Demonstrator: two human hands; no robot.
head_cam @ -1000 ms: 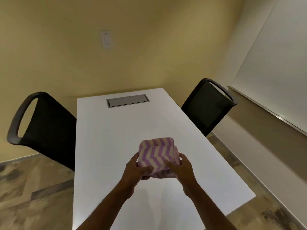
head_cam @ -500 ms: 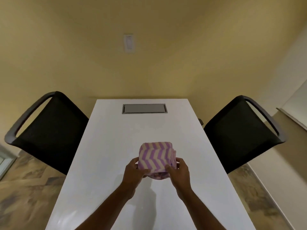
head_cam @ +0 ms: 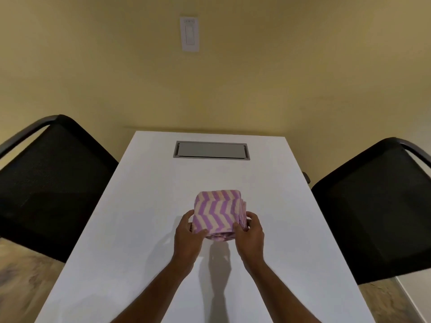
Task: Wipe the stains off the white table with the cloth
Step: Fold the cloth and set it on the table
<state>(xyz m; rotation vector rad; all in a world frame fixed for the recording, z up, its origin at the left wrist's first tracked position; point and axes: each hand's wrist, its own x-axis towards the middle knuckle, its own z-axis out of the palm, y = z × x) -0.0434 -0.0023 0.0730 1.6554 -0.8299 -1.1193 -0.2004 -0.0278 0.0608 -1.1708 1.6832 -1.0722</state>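
Note:
A folded cloth (head_cam: 218,212) with purple and cream zigzag stripes is held just above the middle of the long white table (head_cam: 140,229). My left hand (head_cam: 187,236) grips its near left corner. On the other side my right hand (head_cam: 250,234) grips the near right corner. Both forearms reach in from the bottom of the view. I can make out no stains on the table surface.
A grey recessed cable hatch (head_cam: 211,151) sits in the table's far end. A black mesh chair (head_cam: 46,183) stands at the left side and another black chair (head_cam: 377,206) at the right. A yellow wall with a light switch (head_cam: 189,33) closes off the far end.
The view has swung left, so the table now lies centred with a chair on each side. Both hands keep the same hold on the cloth.

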